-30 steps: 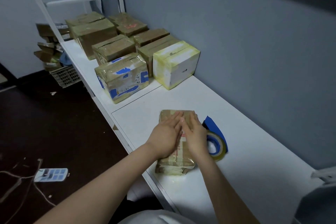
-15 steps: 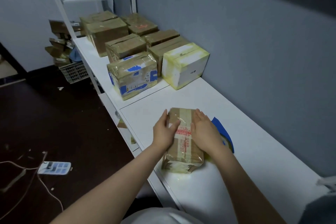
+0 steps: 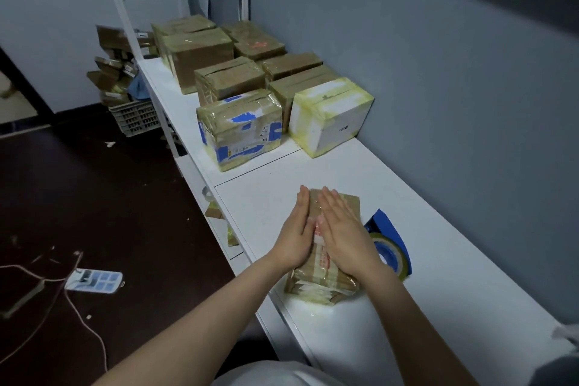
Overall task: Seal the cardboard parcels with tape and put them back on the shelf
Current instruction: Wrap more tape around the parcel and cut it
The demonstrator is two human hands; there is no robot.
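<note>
A small brown cardboard parcel (image 3: 324,283) wrapped in clear tape lies on the white shelf top (image 3: 438,260) in front of me. My left hand (image 3: 297,233) lies flat along the parcel's left side, fingers straight and pointing away. My right hand (image 3: 343,233) presses flat on the parcel's top, fingers straight. A blue tape dispenser (image 3: 390,240) with a roll of tape stands just right of the parcel, partly hidden by my right hand.
Several taped parcels stand in rows farther along the shelf, the nearest a blue-patched one (image 3: 239,128) and a white one (image 3: 330,116). The grey wall runs along the right. A crate (image 3: 134,117) of cardboard and a power strip (image 3: 95,281) sit on the dark floor at left.
Both hands slid from the parcel's sides onto its top, fingers straightened and close together. The view shifted slightly.
</note>
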